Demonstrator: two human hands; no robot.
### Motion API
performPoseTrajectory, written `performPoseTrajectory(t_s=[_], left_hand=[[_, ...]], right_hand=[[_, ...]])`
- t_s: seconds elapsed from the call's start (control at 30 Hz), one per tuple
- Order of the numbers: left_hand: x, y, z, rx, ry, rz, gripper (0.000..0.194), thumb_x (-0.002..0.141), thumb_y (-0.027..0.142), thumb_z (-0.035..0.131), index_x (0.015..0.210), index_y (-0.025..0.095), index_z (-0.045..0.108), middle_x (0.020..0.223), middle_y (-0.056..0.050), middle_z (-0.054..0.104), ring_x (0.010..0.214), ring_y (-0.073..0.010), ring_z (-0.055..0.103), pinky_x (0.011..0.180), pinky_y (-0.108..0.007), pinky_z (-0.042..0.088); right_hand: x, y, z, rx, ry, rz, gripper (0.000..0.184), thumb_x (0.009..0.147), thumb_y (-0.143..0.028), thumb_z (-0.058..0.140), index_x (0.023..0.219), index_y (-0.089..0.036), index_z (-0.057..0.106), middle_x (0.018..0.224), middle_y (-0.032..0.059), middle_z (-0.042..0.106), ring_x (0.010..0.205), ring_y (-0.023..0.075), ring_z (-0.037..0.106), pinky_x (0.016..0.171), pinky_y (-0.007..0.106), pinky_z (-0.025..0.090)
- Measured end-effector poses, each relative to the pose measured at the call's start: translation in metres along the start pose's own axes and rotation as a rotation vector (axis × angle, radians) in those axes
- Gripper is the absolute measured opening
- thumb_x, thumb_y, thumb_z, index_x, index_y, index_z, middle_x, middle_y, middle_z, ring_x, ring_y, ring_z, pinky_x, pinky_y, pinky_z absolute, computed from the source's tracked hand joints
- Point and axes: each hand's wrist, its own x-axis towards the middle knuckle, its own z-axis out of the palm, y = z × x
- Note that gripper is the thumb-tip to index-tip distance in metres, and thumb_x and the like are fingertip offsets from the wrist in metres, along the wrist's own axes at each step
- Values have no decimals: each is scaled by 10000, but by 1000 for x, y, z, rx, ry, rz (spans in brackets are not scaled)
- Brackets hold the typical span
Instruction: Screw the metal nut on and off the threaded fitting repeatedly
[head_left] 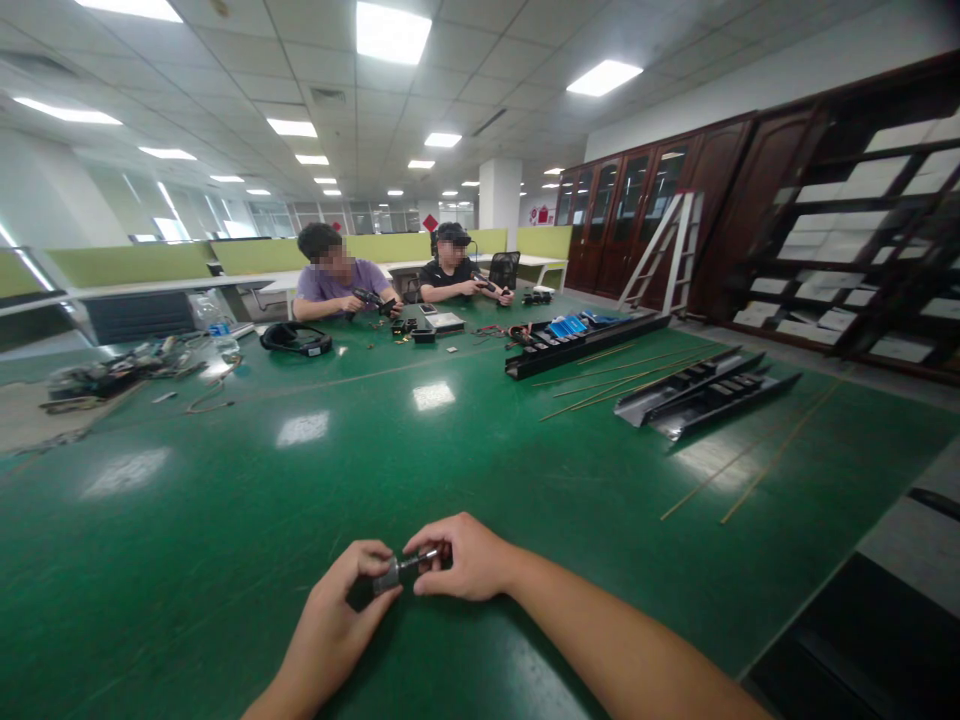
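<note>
Low in the head view, my left hand (pixel 341 610) is closed around a small grey metal cylinder (pixel 387 575), gripping it between thumb and fingers. From the cylinder a thin shiny shaft (pixel 420 560) sticks out to the right. My right hand (pixel 469 562) pinches the far end of that shaft, its fingers partly hiding the tip. Whether shaft and cylinder are one piece or two I cannot tell. Both hands are just above the green tabletop (pixel 300 500).
Black metal channels (pixel 705 395) and thin rods (pixel 780 455) lie to the right. Across the table two people (pixel 330 275) handle dark devices. A black headset (pixel 295 340), a plastic bottle (pixel 223 335) and tangled cables (pixel 124 370) are at the left. A stepladder (pixel 667 250) stands behind.
</note>
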Motion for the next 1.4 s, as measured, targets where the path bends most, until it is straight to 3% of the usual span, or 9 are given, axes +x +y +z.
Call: performPoseTrajectory(t_s=[0.33, 0.83, 1.4], left_hand=[[-2, 7, 3, 42, -39, -26, 119, 897, 313, 620, 886, 219, 548, 1029, -41, 608, 929, -177, 624, 804, -270, 488], [-6, 4, -2, 88, -14, -53, 142, 870, 334, 655, 928, 220, 595, 1021, -53, 654, 956, -209, 641, 833, -308, 528], [-6, -4, -5, 202, 24, 67, 285, 880, 307, 652, 1164, 293, 636, 1125, -37, 652, 1036, -198, 645, 909, -294, 544]], right_hand=[[-1, -5, 0, -165, 62, -90, 261, 731, -337, 761, 937, -177, 740, 787, 10, 691, 654, 124, 594, 605, 203, 438], [0, 1, 3, -143, 95, -41, 226, 733, -312, 756, 898, -161, 727, 744, 6, 677, 606, 110, 570, 563, 196, 424], [-2, 2, -2, -74, 109, -30, 250, 670, -290, 810, 849, -146, 712, 662, -13, 623, 565, 99, 545, 542, 195, 433]])
